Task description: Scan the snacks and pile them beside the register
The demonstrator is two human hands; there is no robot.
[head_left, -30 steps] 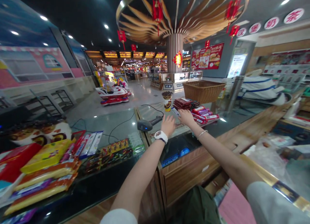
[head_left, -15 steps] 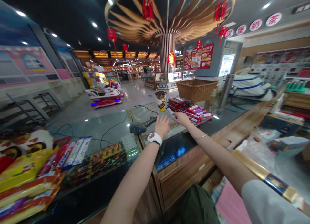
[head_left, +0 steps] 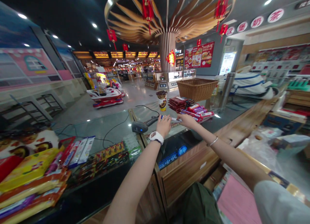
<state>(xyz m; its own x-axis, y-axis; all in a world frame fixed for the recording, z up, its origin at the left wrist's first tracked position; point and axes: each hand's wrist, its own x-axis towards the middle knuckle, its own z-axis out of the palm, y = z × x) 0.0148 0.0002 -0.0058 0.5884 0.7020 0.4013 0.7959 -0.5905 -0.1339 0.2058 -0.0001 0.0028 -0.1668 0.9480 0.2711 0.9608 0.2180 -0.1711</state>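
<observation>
A slim silvery-white packet [head_left: 174, 120] stretches between my two hands above the glass counter. My left hand [head_left: 164, 125], below a white watch, closes on its left end. At its right end, the fingers of my right hand [head_left: 187, 121] pinch it. Just left of my left hand lies a black barcode scanner [head_left: 139, 127]. Behind my hands stands a patterned cup with a dark top [head_left: 162, 100]. Dark red packets [head_left: 178, 103] are piled beside the cup, and red and purple snack bars [head_left: 197, 112] lie beyond my right hand.
A wicker basket [head_left: 197, 89] stands behind the snack piles. The scanner's black cable curls over the glass counter [head_left: 97, 123]. Yellow, orange and white snack packs [head_left: 31, 169] lie at the left. A metal post [head_left: 227, 90] rises at the right, near plastic bags [head_left: 263, 141].
My left hand has closed on the packet's left end. My right hand has shifted slightly right, with the packet now stretched level between both hands.
</observation>
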